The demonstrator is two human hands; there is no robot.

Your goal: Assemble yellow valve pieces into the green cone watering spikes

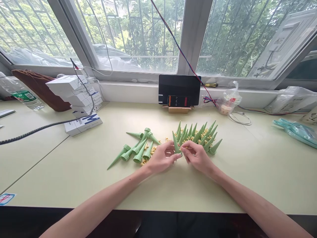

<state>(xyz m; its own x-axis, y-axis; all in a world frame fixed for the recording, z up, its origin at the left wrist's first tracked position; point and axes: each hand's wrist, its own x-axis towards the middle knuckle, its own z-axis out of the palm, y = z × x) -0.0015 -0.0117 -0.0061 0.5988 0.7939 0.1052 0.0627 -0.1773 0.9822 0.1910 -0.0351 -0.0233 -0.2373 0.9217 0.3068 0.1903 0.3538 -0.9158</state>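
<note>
left hand grips a spike; right hand works its base, grip hard to tell. seemingly fitting, needing steady alignment; loose spikes at ten o'clock, standing spikes at one.

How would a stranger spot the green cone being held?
Find the pale table below the windows. In front of its crowd of mostly upright green cones, look for the left hand. The green cone there points up and, unlike its neighbours, is in that hand's grip.
</note>
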